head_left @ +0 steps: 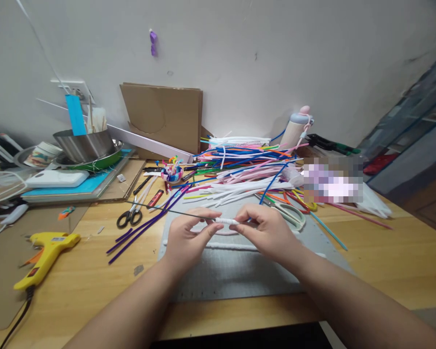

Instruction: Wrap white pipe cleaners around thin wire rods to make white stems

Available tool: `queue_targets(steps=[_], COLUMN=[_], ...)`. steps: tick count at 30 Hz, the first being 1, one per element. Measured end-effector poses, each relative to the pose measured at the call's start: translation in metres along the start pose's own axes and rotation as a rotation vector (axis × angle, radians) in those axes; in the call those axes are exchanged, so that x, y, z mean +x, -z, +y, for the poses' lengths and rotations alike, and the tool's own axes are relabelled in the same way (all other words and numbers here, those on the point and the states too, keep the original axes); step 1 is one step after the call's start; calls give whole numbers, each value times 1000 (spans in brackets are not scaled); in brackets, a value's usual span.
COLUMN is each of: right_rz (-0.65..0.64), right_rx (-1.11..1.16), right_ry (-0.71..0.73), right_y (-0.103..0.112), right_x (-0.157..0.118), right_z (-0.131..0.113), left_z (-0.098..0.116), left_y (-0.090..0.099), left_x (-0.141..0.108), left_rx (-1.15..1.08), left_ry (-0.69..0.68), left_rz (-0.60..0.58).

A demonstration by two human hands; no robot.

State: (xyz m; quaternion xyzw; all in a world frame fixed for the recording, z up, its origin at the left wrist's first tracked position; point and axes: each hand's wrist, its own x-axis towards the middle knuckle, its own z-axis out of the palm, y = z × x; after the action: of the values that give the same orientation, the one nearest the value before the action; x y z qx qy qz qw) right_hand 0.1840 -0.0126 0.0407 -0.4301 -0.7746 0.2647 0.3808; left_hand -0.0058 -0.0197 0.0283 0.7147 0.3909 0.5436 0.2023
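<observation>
Between my two hands is a white fuzzy pipe cleaner (225, 221), coiled tightly around a thin dark rod (170, 210). My left hand (185, 240) pinches the coil's left end and the rod, which sticks out to the left over the table. With thumb and fingers closed, my right hand (267, 230) grips the right end of the coil. Both hands are just above a grey cutting mat (240, 278). Another white pipe cleaner (228, 246) lies straight across the mat below them. Behind the right hand lie light-green-handled scissors (292, 215), partly covered.
A heap of colourful pipe cleaners (240, 165) spreads behind the mat. Left are purple pipe cleaners (145, 230), black scissors (130, 218) and a yellow glue gun (47, 252) with its cord. Cardboard (163, 118) and a bottle (294, 131) stand by the wall.
</observation>
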Motion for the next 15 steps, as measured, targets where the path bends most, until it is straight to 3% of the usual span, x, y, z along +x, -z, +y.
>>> queue_targets(steps=[10,15], right_rz=[59,-33], right_rx=[-61,-112], right_ry=[109,128], right_y=[-7,-5], right_x=[-4,-3], right_z=[6,5], left_z=[2,1], left_y=[-2,2], left_x=[0,-1], left_rx=[38,44], left_ry=[-12,-54], left_rz=[30,53])
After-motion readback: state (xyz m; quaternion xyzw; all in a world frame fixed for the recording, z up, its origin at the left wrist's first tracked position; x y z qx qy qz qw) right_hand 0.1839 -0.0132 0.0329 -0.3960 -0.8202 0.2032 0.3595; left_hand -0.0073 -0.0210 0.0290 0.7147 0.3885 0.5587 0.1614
